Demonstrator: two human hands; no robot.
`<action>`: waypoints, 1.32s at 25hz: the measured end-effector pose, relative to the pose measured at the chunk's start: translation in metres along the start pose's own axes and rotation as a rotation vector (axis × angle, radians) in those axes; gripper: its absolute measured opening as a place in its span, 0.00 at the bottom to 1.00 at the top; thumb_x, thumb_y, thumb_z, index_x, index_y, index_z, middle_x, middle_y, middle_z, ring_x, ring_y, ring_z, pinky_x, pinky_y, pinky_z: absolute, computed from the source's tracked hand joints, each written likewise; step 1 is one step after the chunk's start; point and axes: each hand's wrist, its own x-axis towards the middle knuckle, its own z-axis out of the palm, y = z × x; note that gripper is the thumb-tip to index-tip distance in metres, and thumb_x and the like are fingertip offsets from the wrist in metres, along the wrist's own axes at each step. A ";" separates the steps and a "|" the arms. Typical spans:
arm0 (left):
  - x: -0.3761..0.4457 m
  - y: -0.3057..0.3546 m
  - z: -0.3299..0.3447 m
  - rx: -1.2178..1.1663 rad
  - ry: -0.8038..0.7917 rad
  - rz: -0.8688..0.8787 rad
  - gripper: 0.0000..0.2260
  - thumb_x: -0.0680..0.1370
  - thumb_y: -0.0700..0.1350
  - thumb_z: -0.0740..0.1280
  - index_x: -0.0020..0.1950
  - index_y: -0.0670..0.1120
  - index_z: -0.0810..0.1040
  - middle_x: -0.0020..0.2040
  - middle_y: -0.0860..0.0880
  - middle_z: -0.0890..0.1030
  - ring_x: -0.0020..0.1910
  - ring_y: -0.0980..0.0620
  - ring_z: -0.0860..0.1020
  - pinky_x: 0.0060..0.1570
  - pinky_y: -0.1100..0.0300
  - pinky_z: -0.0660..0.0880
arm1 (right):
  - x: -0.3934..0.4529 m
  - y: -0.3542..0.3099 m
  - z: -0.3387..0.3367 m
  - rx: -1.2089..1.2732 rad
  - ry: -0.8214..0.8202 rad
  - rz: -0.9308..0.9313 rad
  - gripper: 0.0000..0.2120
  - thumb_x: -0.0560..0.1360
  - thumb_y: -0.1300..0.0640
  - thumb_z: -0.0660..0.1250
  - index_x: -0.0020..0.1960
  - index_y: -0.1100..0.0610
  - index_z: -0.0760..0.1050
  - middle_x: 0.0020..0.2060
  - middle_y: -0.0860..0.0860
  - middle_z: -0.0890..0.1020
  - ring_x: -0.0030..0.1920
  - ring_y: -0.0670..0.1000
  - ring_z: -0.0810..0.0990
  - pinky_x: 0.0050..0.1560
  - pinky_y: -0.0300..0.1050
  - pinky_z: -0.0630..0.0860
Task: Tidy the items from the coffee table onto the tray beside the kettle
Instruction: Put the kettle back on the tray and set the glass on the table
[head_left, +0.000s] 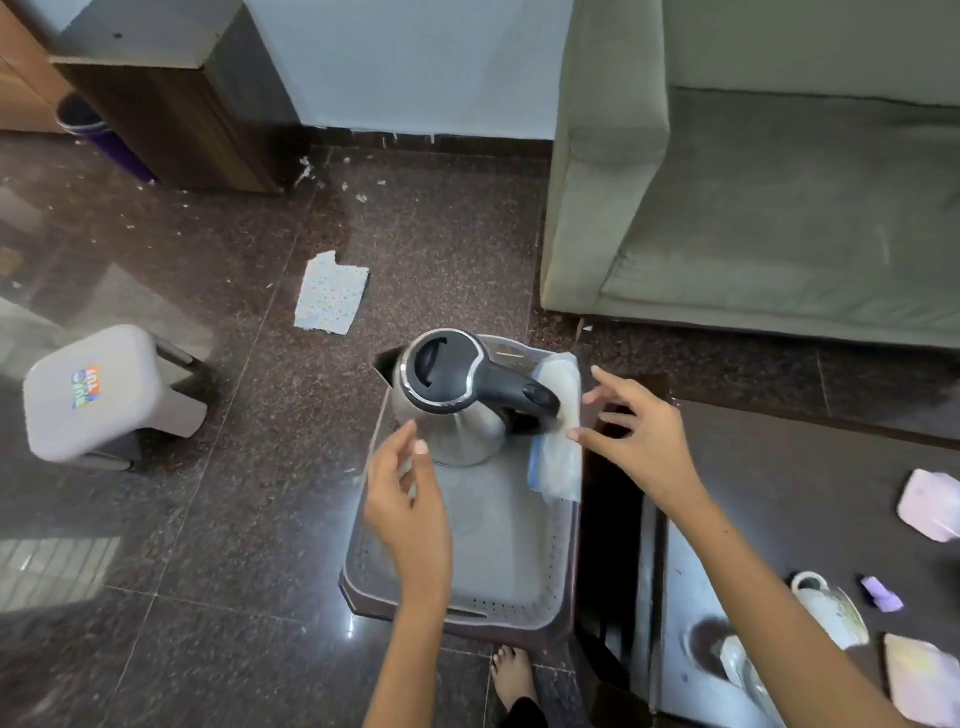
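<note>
So there's a grey plastic tray (498, 561) with perforated walls sitting on a low dark stand, and a stainless steel electric kettle (457, 405) with a black lid and handle stands at its far end. A clear plastic bag (558, 457) with a blue zip edge lies along the tray's right wall, right beside the kettle's handle. The right hand (634, 441) is over that spot with fingers spread and loose; its thumb tip looks like it touches the bag, but it isn't gripping anything. The left hand (410, 499) hovers over the tray's left side, fingers loosely curved, holding nothing.

Over on the dark coffee table (789, 493) at the right there's a white cup (826, 608), a small purple item (883, 597), and two pale packets (930, 512) (922, 680). A blurry glassy thing sits at the table's near edge; can't tell what it is.
</note>
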 end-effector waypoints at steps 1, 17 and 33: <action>-0.025 0.001 0.004 -0.001 -0.008 0.011 0.09 0.80 0.42 0.62 0.59 0.48 0.78 0.56 0.56 0.80 0.56 0.62 0.76 0.51 0.73 0.72 | -0.016 0.006 -0.017 0.009 0.047 0.032 0.29 0.65 0.61 0.78 0.64 0.55 0.74 0.47 0.50 0.81 0.50 0.44 0.80 0.53 0.36 0.78; -0.286 -0.128 0.120 0.311 -0.871 -0.025 0.09 0.78 0.39 0.63 0.54 0.47 0.79 0.51 0.54 0.79 0.49 0.64 0.77 0.47 0.71 0.74 | -0.270 0.185 -0.130 -0.476 0.078 0.522 0.33 0.64 0.47 0.77 0.65 0.55 0.71 0.60 0.53 0.73 0.59 0.53 0.75 0.53 0.45 0.73; -0.286 -0.144 0.148 0.439 -0.930 -0.064 0.09 0.79 0.42 0.63 0.56 0.49 0.79 0.53 0.54 0.80 0.49 0.60 0.78 0.48 0.68 0.75 | -0.260 0.218 -0.106 -0.560 -0.054 0.555 0.41 0.61 0.51 0.75 0.70 0.47 0.61 0.64 0.50 0.69 0.60 0.54 0.74 0.49 0.51 0.78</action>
